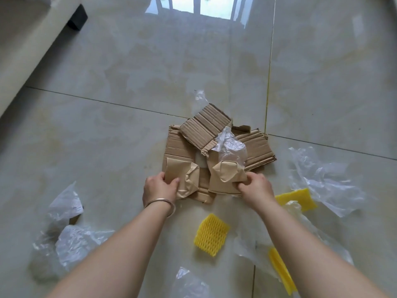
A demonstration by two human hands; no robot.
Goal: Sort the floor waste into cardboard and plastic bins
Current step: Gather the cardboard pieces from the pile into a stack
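A pile of torn brown cardboard pieces lies on the glossy tile floor, with crumpled brown paper at its near edge and a clear plastic bag on top. My left hand grips the pile's near left edge at the crumpled paper. My right hand grips the near right edge. Clear plastic bags are scattered to the left, right and near bottom. Yellow foam net pieces lie at centre, right and lower right. No bins are in view.
A beige sofa with a dark leg runs along the upper left. A small clear plastic scrap lies just beyond the cardboard pile. Open tile floor stretches ahead toward a bright window reflection.
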